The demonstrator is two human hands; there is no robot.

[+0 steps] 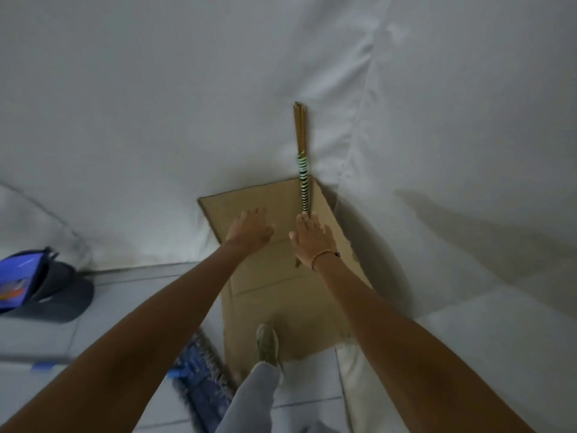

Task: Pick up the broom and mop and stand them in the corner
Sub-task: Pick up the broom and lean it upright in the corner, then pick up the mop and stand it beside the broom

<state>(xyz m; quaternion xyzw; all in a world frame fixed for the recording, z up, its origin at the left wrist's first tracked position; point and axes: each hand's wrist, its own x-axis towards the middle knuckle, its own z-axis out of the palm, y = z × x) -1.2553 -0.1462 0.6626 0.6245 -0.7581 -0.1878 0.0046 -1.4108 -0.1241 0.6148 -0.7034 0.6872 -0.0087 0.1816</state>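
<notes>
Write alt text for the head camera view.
Broom stands upright in a white-draped corner on flattened cardboard, both open hands, left hand and right hand, reaching toward it. A blue mop lies on the tiled floor behind.

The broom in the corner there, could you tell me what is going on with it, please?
A person is reaching both bare hands toward the corner. The broom stands upright against the draped white sheet, over a piece of cardboard. The right hand is open with its fingers at the striped handle, not gripping it; the left hand hovers open beside it. The mop lies on the tiled floor, not yet stood up.
</notes>
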